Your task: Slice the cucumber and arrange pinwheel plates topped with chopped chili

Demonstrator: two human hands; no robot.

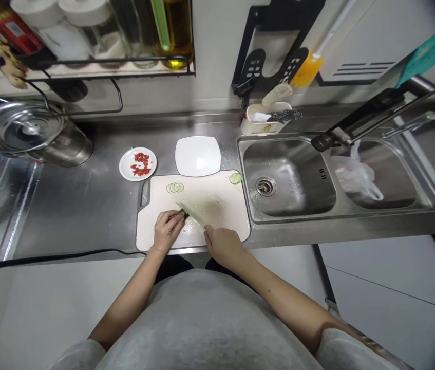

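My right hand [225,246] is closed around the handle of a kitchen knife [196,215], whose broad, shiny blade is blurred against the board. At the blade's left side, the bent fingers of my left hand [168,228] press on a small dark green cucumber piece [184,210], mostly hidden by fingers and blade. Both hands are over a white cutting board [155,210] with wet spots. Overlapping cucumber slices [175,187] lie at its upper left. A further cucumber piece [235,178] rests near the upper right corner.
Behind the board are an unfilled white square plate [197,155] and a round plate [125,165] with chopped red bits. A double sink [290,177] with a faucet [375,115] is right. A steel pot [63,144] stands left, under a rack of jars [109,74].
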